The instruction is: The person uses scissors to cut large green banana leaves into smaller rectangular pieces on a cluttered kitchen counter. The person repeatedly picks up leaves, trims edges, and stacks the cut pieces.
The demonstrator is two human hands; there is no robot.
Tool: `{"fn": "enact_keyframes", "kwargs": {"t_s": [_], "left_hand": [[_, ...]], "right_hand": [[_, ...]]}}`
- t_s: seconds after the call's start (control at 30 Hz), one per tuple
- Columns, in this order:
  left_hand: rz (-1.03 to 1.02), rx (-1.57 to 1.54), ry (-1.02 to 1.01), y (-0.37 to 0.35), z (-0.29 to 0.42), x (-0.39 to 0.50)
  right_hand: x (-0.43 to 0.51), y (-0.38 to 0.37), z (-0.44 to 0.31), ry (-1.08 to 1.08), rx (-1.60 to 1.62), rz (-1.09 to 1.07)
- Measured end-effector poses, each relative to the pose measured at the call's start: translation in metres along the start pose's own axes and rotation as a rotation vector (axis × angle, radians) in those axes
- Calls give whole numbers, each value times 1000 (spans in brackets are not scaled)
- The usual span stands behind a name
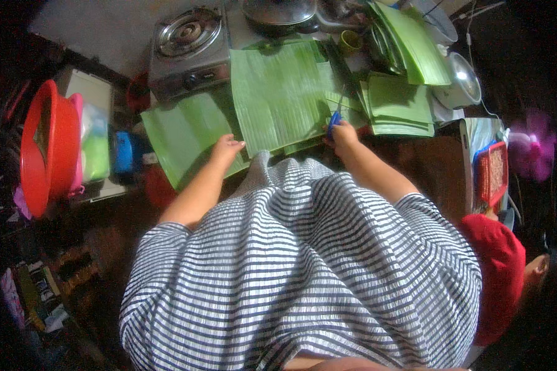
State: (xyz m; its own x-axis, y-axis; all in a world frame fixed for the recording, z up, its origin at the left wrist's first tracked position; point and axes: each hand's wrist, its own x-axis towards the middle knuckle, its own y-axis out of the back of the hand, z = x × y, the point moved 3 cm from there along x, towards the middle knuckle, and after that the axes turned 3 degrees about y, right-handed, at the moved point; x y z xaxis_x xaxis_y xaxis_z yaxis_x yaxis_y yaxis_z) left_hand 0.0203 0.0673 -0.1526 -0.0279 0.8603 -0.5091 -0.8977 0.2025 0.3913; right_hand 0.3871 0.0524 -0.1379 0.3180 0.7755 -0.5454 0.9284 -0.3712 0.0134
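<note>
My right hand (346, 136) grips a pair of scissors with blue handles (334, 121), the blades pointing away from me over cut banana leaf pieces. In front of me a large banana leaf piece (278, 88) lies flat, its left edge close to my left hand (227, 150). The left hand has thumb and fingers slightly apart, with nothing visible between them. It is over the right side of another banana leaf piece (190, 125); whether it touches the leaf is unclear. To the right is a stack of cut leaf pieces (399, 99).
Beyond the leaves stand a gas stove (190, 51), a lidded pan (281, 14) and a small yellow-green cup (350, 41). More folded leaves (417, 46) lean beside a metal pot (459, 81). A red basin (39, 148) is at left. At right, a person's red garment (496, 269) is near a red tray (494, 174).
</note>
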Motion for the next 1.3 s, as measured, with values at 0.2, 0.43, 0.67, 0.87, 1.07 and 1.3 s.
{"fn": "enact_keyframes", "kwargs": {"t_s": [0.2,0.43,0.67,0.87,1.07,1.3], "left_hand": [[-221,-228,120,-28,40,-28],[-174,-156,-128,-47,44,-10],[-290,-240,-146,-63,17,19],[-313,-386,-97,-60,23,11],[-235,-303,-79,-51,3,5],[-360,-504,57,-54,41,-38]], "right_hand": [[-14,9,-7,-17,-30,-98],[-55,25,-42,78,-177,10],[-51,82,9,29,-84,-271],[-81,79,41,-226,-105,-463],[-84,53,52,-139,-357,-588],[-83,22,40,-303,2,-483]]}}
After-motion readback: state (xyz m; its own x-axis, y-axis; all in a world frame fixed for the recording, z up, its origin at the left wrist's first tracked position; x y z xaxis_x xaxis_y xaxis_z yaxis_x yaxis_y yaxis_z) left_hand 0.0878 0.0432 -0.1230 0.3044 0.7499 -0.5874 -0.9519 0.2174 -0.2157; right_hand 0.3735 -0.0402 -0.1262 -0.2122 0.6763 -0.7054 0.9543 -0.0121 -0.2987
